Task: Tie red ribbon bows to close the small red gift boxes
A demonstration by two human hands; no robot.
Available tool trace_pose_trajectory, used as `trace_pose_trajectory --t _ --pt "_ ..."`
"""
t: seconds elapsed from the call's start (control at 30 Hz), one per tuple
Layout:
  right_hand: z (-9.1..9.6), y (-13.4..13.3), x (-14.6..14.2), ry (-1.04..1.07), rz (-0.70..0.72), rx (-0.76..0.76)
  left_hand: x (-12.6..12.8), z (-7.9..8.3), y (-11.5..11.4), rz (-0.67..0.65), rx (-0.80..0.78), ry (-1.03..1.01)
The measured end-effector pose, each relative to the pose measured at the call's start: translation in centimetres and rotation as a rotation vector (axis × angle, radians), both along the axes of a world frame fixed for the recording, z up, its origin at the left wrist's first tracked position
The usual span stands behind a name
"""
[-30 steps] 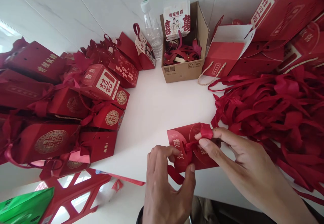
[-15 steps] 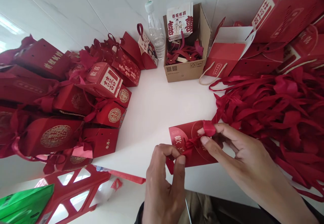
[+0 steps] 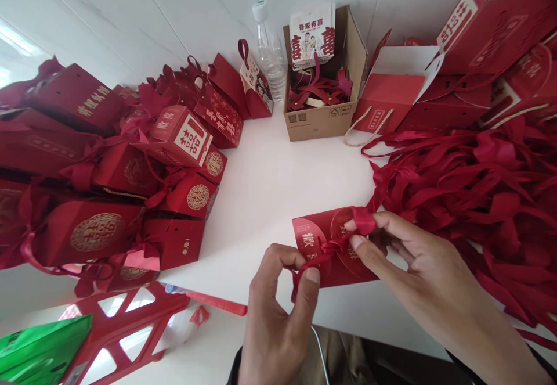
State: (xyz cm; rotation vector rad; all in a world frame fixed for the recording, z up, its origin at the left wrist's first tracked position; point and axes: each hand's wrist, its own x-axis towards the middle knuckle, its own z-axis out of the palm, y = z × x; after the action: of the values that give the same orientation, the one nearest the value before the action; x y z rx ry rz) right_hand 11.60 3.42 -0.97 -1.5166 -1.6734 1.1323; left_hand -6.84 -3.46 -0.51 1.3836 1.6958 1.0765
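Observation:
A flat red card box [image 3: 335,277] with gold characters lies near the table's front edge. Across its face runs a red ribbon [image 3: 333,247], twisted or knotted at the middle. My left hand [image 3: 282,309] pinches one end of this ribbon at the box's lower left, thumb against bent forefinger. At the upper right my right hand [image 3: 404,263] grips the other end between thumb and fingers, with a loop of ribbon over the fingertips. To the right, beside my right hand, spreads a big heap of loose red ribbons [image 3: 474,182].
Finished-looking red gift boxes [image 3: 98,234] are stacked at the left. Along the wall stand a clear plastic bottle [image 3: 272,54], a cardboard carton [image 3: 319,126] with cards and straps, and larger red boxes [image 3: 487,42]. A red plastic stool [image 3: 117,327] and a green bag [image 3: 46,347] are below left.
The ribbon between my hands looks tighter and narrower at the knot. My left hand has shifted slightly; both hands keep their pinch. The whole view has moved a little.

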Motion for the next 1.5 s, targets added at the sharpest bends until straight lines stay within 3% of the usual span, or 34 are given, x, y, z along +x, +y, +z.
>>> trace_pose_trajectory --t 0.17,0.27,0.43,0.97,1.23,1.5 --pt "0.4 -0.1 -0.1 0.005 -0.049 -0.118 -0.1 0.1 0.2 0.191 -0.166 -0.278" --pt "0.5 -0.1 0.0 0.018 -0.061 -0.126 -0.1 0.2 0.4 0.284 -0.189 -0.321" --pt "-0.4 0.4 0.4 0.048 -0.028 -0.063 -0.8 -0.2 0.6 0.212 -0.156 -0.288" --pt "-1.6 0.7 1.5 0.207 -0.069 -0.185 -2.4 -1.0 0.7 0.184 -0.122 -0.160" --pt "-1.6 0.8 1.5 0.262 -0.065 -0.243 -3.3 0.0 0.7 0.138 -0.264 -0.144" --pt "-1.2 0.6 1.2 0.242 -0.041 -0.268 -3.0 0.9 0.9 0.084 -0.263 -0.265"
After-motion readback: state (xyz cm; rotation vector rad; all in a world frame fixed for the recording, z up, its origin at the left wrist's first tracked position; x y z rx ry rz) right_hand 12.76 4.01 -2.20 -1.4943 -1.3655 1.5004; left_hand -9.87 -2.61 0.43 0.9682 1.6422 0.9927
